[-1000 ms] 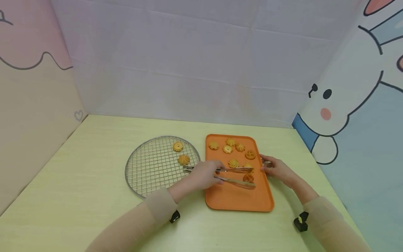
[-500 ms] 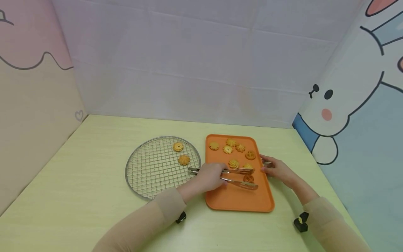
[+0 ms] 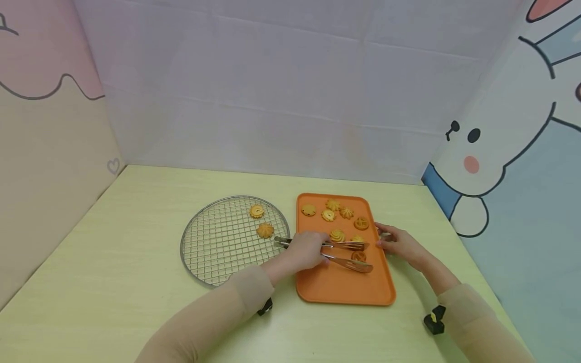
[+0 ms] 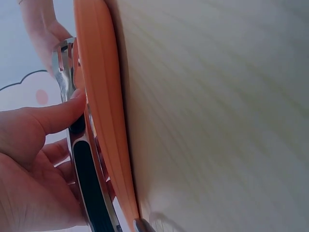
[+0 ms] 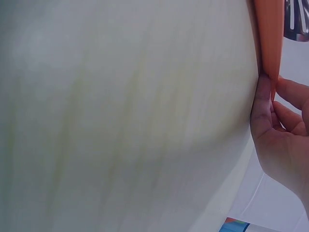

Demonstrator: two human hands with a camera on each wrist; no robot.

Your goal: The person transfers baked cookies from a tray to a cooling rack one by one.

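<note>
Shifted right, left hand (image 3: 305,250) grips tongs (image 3: 347,254) — right hand (image 3: 399,244) still pinches tray (image 3: 345,290).

Nine cookies (image 3: 337,235), one tray (image 3: 345,290), one rack (image 3: 218,247)

We find no words, labels, brands or numbers to read in any of the views. The only signs we can make out are drawings on the walls around the table: a small outlined heart (image 3: 113,165) on the left wall panel, low down near the table corner, and a cartoon rabbit (image 3: 499,151) on the right wall panel. The orange tray (image 3: 345,290), the round wire rack (image 3: 213,252) and the metal tongs (image 3: 345,254) carry no marking that we can read.
</note>
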